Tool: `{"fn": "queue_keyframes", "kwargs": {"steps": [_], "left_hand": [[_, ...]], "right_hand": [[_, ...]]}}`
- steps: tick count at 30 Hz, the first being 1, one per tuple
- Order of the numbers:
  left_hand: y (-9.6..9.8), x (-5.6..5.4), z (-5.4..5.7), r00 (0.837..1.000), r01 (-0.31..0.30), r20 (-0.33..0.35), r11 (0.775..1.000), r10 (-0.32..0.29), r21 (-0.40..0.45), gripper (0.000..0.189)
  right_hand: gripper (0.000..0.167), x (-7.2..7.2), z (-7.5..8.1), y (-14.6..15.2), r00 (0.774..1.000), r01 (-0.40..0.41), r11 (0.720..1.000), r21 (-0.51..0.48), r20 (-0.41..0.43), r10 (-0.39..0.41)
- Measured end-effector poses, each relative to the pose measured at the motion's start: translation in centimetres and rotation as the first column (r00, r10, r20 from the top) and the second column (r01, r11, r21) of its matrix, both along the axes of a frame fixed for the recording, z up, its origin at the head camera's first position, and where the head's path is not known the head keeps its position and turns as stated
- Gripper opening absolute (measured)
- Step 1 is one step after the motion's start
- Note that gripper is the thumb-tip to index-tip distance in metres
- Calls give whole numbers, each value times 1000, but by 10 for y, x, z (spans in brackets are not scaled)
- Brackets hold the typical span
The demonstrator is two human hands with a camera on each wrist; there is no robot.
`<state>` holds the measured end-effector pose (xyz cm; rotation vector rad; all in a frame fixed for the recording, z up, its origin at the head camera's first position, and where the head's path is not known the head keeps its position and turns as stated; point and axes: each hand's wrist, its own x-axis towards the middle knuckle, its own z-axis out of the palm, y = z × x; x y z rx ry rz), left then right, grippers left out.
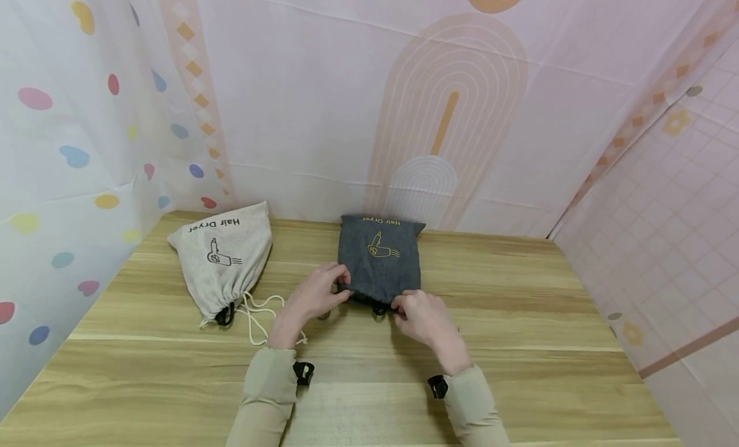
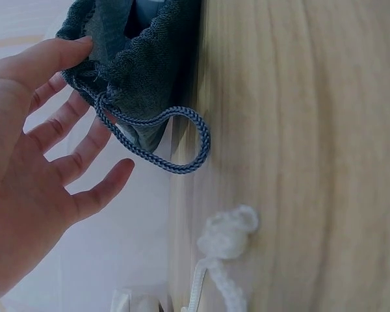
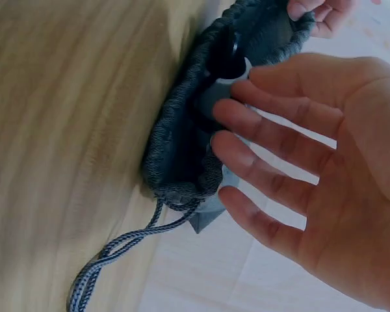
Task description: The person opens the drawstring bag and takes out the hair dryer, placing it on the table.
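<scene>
A dark grey drawstring bag (image 1: 381, 254) with yellow "Hair Dryer" lettering lies at the table's back middle, its gathered mouth toward me. My left hand (image 1: 317, 293) pinches the rim at the mouth's left corner; in the left wrist view its thumb (image 2: 68, 52) reaches over the edge while the other fingers spread behind. At the right corner is my right hand (image 1: 424, 315), its loosely extended fingers (image 3: 266, 117) over the mouth, fingertips right at the rim. Inside the mouth show a grey object and a black loop (image 3: 227, 55). A braided drawcord (image 3: 117, 247) hangs from the corner.
A light beige drawstring bag (image 1: 228, 258) with a printed hair dryer lies left on the wooden table (image 1: 519, 363). Its knotted white cords (image 1: 254, 319) trail beside my left forearm. A patterned cloth wall (image 1: 317, 101) rises behind the table's back edge.
</scene>
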<state>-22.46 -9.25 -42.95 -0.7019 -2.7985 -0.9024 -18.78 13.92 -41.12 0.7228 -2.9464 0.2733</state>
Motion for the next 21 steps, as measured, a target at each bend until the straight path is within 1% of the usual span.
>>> {"fn": "queue_keyframes", "kwargs": {"steps": [3,6,8,10,15,21], "left_hand": [[0,0,-1,1000,4,-7,1000,-4,2,13],[1,0,-1,1000,13,-25,1000,-13,5,14],[3,-1,-1,999,22,-39,1000,-22,1,14],[4,-1,0,998,29,-50,1000,-29,2,13],[7,0,1,997,41,-70,999,-42,-4,13],[10,-1,0,994,56,-94,998,-57,-15,14]], "right_hand": [[14,-1,-4,-1,998,20,1000,7,-60,-19],[18,-2,-6,-2,990,47,999,11,-134,-45],[22,-3,-6,-5,985,68,998,5,-159,-66],[27,-3,-6,-8,983,87,996,-2,-163,-86],[33,-6,-6,-20,980,151,989,-7,-133,-150],[43,-11,-10,-37,962,239,971,15,-136,-235]]}}
